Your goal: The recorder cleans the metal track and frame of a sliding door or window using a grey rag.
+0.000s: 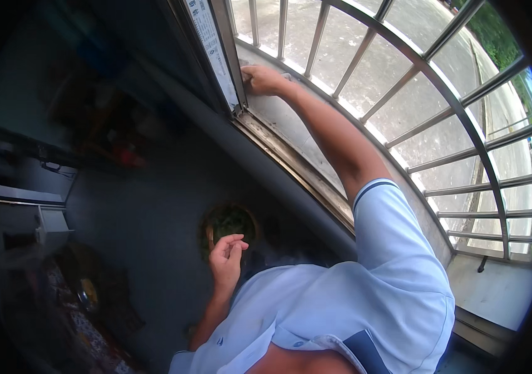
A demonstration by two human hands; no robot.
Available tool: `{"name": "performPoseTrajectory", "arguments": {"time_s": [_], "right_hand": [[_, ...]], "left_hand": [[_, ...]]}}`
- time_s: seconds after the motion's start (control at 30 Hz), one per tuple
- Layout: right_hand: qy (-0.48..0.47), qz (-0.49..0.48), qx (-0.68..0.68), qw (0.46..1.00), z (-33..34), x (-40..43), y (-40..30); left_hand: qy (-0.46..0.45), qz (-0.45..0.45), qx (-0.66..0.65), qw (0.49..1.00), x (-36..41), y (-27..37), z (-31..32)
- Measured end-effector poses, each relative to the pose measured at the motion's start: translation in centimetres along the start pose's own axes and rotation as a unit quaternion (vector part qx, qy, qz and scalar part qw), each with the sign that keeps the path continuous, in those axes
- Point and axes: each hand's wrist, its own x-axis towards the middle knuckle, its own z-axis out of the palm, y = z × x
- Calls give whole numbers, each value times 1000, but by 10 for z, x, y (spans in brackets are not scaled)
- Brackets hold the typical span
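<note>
My right hand (262, 80) reaches through the window opening to the outer ledge (289, 112), close beside the upright metal frame (232, 51) of the window sash. Its fingers are partly hidden by that frame. A small greyish thing, perhaps cloth, shows behind the wrist; whether the hand grips it cannot be told. Along the bottom of the opening runs the metal window track (289, 159), with dark dirt in it. My left hand (227, 255) hangs inside the room in front of my body, its fingers loosely curled and nothing seen in them.
Curved metal security bars (415, 58) close off the outer side of the ledge. The sash bears a strip with writing (212, 51). On the dark floor below stands a round container (253, 219) with green leafy matter. A patterned cloth surface (90, 332) lies at lower left.
</note>
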Motion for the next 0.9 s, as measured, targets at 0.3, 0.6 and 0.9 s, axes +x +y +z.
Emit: {"name": "performPoseTrajectory", "arguments": {"time_s": [0.3,0.6,0.9], "right_hand": [[-154,-4,-90,984,-48,-142,-3],[28,212,204,955,-135,-149,-19],[-59,-16,23,998,-31,-130,-11]], "left_hand": [[-9,-13,-40,999,11,-8,9],[-44,-33,-68,996,17,-1,35],[-63,-31,-57,996,1,-5,52]]}}
